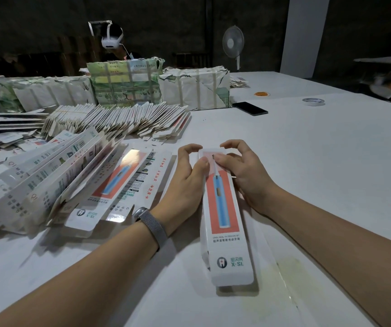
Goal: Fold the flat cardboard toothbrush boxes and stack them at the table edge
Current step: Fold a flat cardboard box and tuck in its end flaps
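Both hands (215,175) pinch the long, glossy cardboard toothbrush box (225,220)

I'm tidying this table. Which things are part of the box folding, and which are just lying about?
Job: toothbrush box held by left hand and right hand; flat boxes; leaning stack.
Lying about: phone; tape roll; rubber bands; fan.

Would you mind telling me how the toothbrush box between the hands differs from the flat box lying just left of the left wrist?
The held box is folded into a narrow sleeve; the flat box lies opened out, its side panels showing. The left hand and right hand grip the held box at its far end; nothing touches the flat box. The held box points straight away; the flat one slants. Both show a blue toothbrush on a red panel and an X-SL logo.
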Demonstrator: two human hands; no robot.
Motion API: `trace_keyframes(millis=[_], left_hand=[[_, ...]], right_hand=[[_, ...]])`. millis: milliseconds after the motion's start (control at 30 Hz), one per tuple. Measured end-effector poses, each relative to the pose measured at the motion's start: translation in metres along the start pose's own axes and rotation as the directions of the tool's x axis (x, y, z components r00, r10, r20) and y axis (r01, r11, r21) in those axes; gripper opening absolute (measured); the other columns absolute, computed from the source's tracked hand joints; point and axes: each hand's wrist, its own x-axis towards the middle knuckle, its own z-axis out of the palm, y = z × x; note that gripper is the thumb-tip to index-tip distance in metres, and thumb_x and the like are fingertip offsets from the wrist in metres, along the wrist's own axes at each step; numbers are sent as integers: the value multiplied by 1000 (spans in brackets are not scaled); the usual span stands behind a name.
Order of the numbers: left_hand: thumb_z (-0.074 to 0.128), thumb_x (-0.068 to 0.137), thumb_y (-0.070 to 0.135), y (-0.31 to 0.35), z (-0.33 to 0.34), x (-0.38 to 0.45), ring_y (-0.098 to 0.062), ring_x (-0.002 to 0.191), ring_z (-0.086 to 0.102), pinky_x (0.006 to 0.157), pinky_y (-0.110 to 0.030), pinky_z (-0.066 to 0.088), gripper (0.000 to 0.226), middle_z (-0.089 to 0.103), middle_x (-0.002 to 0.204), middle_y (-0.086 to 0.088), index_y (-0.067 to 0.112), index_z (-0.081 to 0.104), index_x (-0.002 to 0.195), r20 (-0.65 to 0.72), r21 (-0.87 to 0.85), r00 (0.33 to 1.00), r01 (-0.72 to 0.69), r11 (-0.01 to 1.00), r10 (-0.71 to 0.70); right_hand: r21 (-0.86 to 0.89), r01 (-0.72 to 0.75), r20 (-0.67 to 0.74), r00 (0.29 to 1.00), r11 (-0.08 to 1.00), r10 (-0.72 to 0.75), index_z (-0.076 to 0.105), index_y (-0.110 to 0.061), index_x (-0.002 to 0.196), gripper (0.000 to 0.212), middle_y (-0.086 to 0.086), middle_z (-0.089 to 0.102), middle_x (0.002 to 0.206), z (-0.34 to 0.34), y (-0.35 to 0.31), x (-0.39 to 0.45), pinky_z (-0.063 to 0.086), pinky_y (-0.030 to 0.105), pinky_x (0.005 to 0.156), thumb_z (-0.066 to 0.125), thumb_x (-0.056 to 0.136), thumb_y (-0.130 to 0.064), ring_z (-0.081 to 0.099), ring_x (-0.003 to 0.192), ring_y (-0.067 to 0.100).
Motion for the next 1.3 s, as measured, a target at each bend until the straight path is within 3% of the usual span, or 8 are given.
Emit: trace_keyframes(millis=[233,567,700,800,933,1033,1133,1300], left_hand=[[40,109,35,-2,0,2,-20,67,74,61,-27,57,12,75,78,-1,46,37,113,13,41,1000,-9,999,8],[41,107,40,-2,-2,2,-20,69,75,60,-24,58,12,76,79,1,48,35,114,16,80,1000,9,997,-11],[44,107,39,-5,-1,4,-27,73,76,63,-32,60,12,77,83,-7,46,37,114,-38,50,999,11,999,-9],[48,102,45,-10,-2,6,-30,73,76,63,-34,61,13,77,83,-9,50,40,110,-68,42,998,-11,999,14],[53,90,51,-17,-5,10,-34,75,76,63,-41,61,17,78,89,-7,55,44,104,-129,-49,991,-40,998,34],[60,88,52,-19,-8,11,-31,77,77,60,-41,61,19,78,92,-8,55,48,102,-150,-91,987,-79,993,65],[60,95,55,-16,-4,10,-27,64,75,49,-38,57,20,78,87,-5,54,44,107,-126,-57,987,-109,992,101],[52,85,58,-8,-2,3,-30,53,69,42,-32,51,20,77,95,-5,61,43,103,-33,-55,993,-113,992,111]], right_hand=[[69,-12,28,1000,998,10,51,-20,95,10,3,69,72,-4,2,1,53,25,51,59,100,-24,70,63,18],[70,-10,28,1000,997,8,52,-22,98,11,2,72,75,-6,3,2,55,24,54,60,99,-29,74,66,21],[-169,53,-40,997,984,-61,53,-30,102,11,4,73,91,-2,4,2,61,27,63,60,97,-37,75,73,19],[-466,113,-82,982,878,-170,53,-35,109,22,-9,64,104,-4,-4,1,59,24,65,62,94,-47,71,79,13],[-739,192,126,981,645,-147,48,-36,135,66,-12,51,115,-6,-19,-11,55,33,83,69,78,-62,58,92,7],[-841,197,175,980,503,-90,38,-36,145,76,-9,47,115,4,-29,-23,53,39,91,65,80,-63,55,102,11],[-916,178,161,984,360,-77,31,-35,149,85,-8,39,108,5,-39,-29,52,39,85,61,76,-67,50,99,14],[-923,81,54,995,376,-84,41,-34,145,74,-6,48,113,-38,-50,-46,48,36,81,64,78,-56,52,100,17]])
